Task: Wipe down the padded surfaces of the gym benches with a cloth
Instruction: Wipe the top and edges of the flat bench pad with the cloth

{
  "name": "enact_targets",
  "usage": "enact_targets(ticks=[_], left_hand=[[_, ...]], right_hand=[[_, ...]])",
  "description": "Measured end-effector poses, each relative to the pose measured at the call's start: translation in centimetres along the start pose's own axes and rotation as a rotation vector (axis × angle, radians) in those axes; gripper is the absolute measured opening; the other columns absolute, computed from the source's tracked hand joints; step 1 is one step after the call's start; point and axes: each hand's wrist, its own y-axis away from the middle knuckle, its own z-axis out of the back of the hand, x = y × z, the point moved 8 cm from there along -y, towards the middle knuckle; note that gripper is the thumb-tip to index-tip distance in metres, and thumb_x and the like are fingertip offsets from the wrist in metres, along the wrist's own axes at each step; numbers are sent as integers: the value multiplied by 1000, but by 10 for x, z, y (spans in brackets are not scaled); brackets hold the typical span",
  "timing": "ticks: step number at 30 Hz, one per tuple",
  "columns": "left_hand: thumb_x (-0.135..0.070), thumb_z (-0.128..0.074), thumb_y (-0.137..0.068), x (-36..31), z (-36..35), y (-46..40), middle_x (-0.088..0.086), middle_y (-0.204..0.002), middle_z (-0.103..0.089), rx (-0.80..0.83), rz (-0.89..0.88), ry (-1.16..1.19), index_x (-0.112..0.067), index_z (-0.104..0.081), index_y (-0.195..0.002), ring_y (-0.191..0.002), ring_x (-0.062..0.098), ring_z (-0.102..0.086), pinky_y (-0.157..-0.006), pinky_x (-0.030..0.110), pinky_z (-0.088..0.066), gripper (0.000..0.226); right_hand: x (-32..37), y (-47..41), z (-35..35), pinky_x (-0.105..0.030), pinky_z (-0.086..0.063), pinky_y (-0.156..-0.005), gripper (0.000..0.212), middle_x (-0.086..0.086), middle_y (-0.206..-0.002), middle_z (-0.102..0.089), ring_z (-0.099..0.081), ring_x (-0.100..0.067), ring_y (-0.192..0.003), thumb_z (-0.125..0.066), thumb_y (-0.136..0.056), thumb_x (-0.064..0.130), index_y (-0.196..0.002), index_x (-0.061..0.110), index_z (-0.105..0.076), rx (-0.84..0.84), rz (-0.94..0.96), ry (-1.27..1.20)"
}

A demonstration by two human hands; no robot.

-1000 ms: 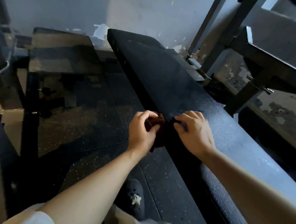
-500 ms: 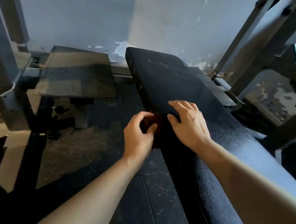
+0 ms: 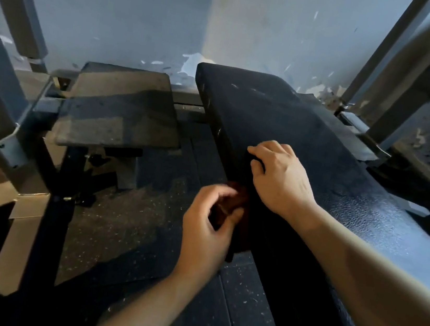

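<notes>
1. Draping over the near-left edge of the padded bench point(image 3: 282, 122), a dark reddish cloth point(image 3: 232, 206) hangs down the pad's side, just at the middle of the view.
2. The left hand point(image 3: 207, 233), at about 7 o'clock from the right hand, has its fingers point(image 3: 221, 191) curled, pinching the cloth's left part between thumb and fingertips.
3. The right hand point(image 3: 280, 179) lies on the bench top at the edge; its fingers are bent over a dark fold of cloth, thumb tucked against it.
4. Cloth shows between the two hands and below them; its lower end hangs beside the left palm.
5. At 10 o'clock from the hands stands a smaller worn pad point(image 3: 117, 106) on a frame, over speckled rubber floor point(image 3: 122, 232).
</notes>
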Motion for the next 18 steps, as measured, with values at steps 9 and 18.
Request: enact_targets(ticks=[9, 18], left_hand=[[-2, -68, -84, 8, 2, -51, 0, -103, -63, -61, 4, -45, -16, -64, -103, -97, 5, -60, -83, 15, -46, 23], [3, -63, -85, 42, 11, -116, -6, -112, -66, -147, 18, -100, -14, -66, -113, -106, 5, -60, -97, 25, -47, 33]], right_hand=[[-4, -33, 6, -34, -41, -94, 13, 3, -101, -70, -50, -22, -118, -64, -85, 12, -92, 14, -75, -37, 6, -63], [3, -85, -33, -30, -29, -108, 36, -2, -139, -54, -40, -20, -133, -43, -99, 19, -131, 14, -58, 131, -23, -16]])
